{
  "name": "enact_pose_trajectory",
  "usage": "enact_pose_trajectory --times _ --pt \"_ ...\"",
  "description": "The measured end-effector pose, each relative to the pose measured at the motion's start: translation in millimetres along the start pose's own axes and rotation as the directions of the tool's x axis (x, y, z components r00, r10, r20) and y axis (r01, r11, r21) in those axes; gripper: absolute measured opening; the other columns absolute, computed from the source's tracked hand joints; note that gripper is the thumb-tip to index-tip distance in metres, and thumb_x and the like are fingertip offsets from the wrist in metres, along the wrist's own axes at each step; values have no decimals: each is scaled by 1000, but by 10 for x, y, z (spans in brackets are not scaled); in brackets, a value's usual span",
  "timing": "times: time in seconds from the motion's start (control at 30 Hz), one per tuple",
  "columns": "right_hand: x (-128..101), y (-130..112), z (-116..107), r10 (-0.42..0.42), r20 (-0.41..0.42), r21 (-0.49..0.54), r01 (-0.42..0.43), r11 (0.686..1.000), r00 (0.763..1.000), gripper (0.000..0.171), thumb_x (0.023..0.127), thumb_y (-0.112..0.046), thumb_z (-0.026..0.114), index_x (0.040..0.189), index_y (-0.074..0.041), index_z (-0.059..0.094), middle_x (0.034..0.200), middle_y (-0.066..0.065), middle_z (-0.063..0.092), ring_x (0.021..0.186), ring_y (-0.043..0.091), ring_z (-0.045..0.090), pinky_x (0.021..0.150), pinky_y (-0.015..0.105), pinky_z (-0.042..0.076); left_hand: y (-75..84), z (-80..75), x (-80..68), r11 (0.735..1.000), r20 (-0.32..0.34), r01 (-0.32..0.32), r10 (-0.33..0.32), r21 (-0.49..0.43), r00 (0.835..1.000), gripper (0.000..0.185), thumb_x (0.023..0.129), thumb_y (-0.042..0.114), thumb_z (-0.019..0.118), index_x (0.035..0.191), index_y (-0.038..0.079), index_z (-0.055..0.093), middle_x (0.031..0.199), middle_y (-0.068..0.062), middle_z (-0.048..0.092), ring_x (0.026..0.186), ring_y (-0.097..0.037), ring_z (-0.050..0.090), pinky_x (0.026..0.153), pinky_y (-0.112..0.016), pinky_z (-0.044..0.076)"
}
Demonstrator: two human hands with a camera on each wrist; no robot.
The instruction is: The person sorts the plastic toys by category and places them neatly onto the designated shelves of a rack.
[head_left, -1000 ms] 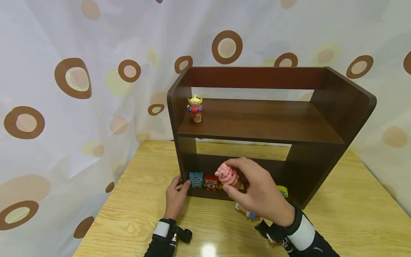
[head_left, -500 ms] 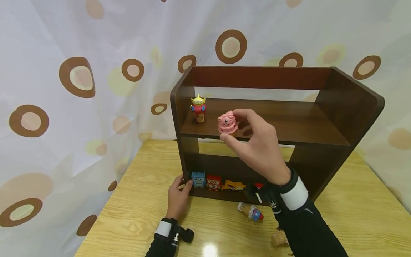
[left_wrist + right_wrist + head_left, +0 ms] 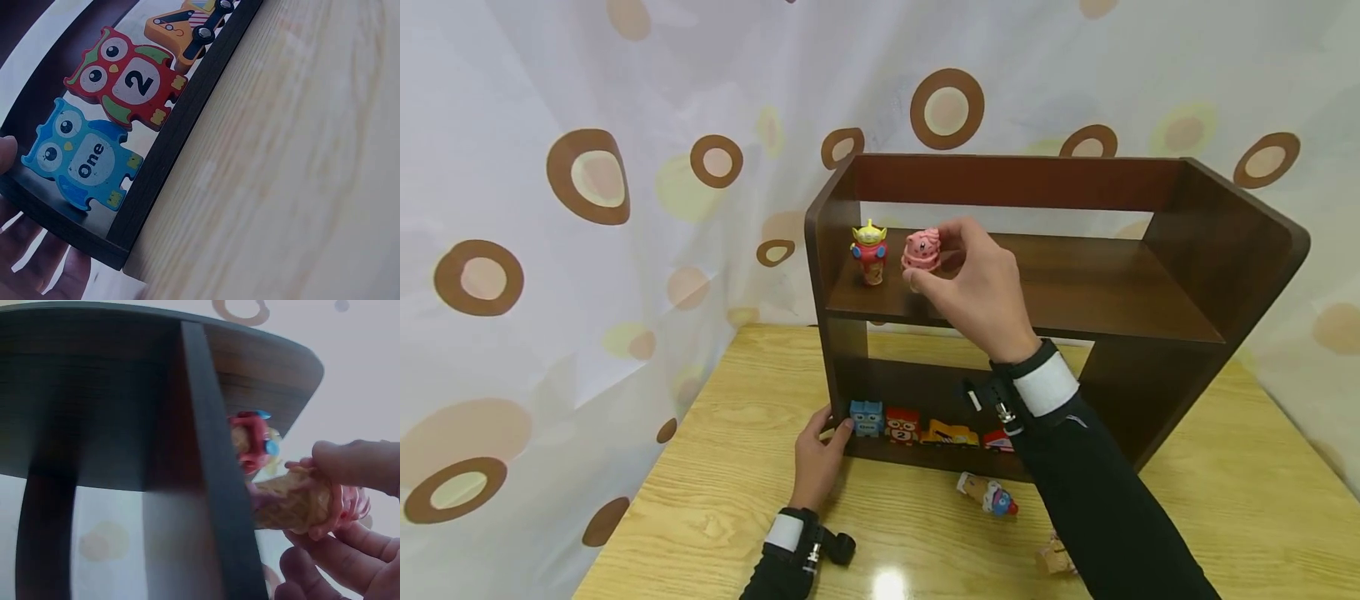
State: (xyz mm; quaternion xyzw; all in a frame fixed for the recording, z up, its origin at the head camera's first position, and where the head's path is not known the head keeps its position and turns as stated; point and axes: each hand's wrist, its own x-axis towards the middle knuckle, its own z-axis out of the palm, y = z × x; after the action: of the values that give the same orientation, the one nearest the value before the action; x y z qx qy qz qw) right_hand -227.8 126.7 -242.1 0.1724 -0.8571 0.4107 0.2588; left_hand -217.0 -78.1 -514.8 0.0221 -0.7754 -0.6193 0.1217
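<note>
My right hand pinches a pink ice-cream-cone figurine with a small face, above the upper board of a dark brown shelf. In the right wrist view its waffle cone points at the board; whether it touches is hard to tell. Just left of it stands a figurine with a yellow three-eyed head and red body. My left hand grips the shelf's lower left side panel, thumb inside and fingers outside. Beside that thumb are a blue owl block and a red owl block.
Farther right on the lower board are a yellow toy digger and a partly hidden red toy. A cone figurine with a blue head lies on the wooden table. Another cone-coloured figurine is partly behind my right sleeve.
My right hand has lifted the pink figurine from before the lower board up to the upper board, then moved it inward beside the yellow-headed figurine. The left hand keeps its place.
</note>
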Motion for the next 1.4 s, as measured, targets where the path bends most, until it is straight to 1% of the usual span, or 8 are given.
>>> enact_pose_trajectory --times 0.2,0.37,0.5,0.67,0.87,1.07,1.23,1.4 --pt "92 69 56 -1 1 -11 1 1000 1000 58 84 -14 78 134 -3 52 112 18 68 89 29 66 79 38 54 10 36 22 1000 -5 -2 2 -1 1000 36 96 22 64 132 14 63 132 -9 65 121 -29 59 99 -49 51" --pt "143 111 82 5 -3 -6 -5 1000 1000 53 84 -16 79 130 -3 55 110 17 68 89 28 67 80 39 55 27 60 26 1000 -6 1 -1 3 1000 36 97 24 63 132 14 63 133 -9 64 122 -28 59 99 -49 51" --pt "163 142 113 23 5 -3 -23 1000 1000 53 85 -17 78 130 -2 54 111 18 67 90 28 67 82 40 56 32 67 12 1000 -6 6 -6 0 1000 36 97 22 64 131 13 63 132 -10 64 121 -29 59 98 -49 52" --pt "172 157 146 40 13 -11 -39 999 999 53 86 -16 77 131 -1 53 112 18 67 90 28 67 81 40 57 26 67 10 1000 -3 19 -19 -4 1000 37 96 23 64 132 15 63 133 -8 64 122 -29 58 100 -50 51" --pt "174 151 184 46 25 -40 -45 998 999 52 86 -18 77 130 -2 54 112 17 66 91 28 67 79 40 56 10 27 0 1000 -1 13 -13 -3 1000 38 97 24 64 133 15 62 134 -8 64 123 -29 58 100 -50 51" --pt "177 131 211 33 17 -93 -31 995 999 51 86 -21 78 127 0 57 112 17 64 93 29 62 78 39 52 15 8 -21 1000 -3 5 -5 -16 1000 37 97 24 64 133 15 62 133 -8 64 123 -28 58 99 -48 52" --pt "170 127 204 26 21 -115 -24 993 999 51 87 -22 77 127 1 57 113 18 63 96 29 59 80 41 51 15 14 -10 1000 0 6 -6 -16 1000 38 97 23 64 133 15 62 134 -8 64 123 -28 58 100 -49 51" --pt "157 131 189 44 39 -124 -38 992 998 53 86 -20 77 130 1 54 117 18 63 99 30 59 83 43 50 23 21 -1 1000 6 11 -11 -9 1000 38 97 22 64 134 14 62 134 -9 64 124 -30 58 100 -51 51"
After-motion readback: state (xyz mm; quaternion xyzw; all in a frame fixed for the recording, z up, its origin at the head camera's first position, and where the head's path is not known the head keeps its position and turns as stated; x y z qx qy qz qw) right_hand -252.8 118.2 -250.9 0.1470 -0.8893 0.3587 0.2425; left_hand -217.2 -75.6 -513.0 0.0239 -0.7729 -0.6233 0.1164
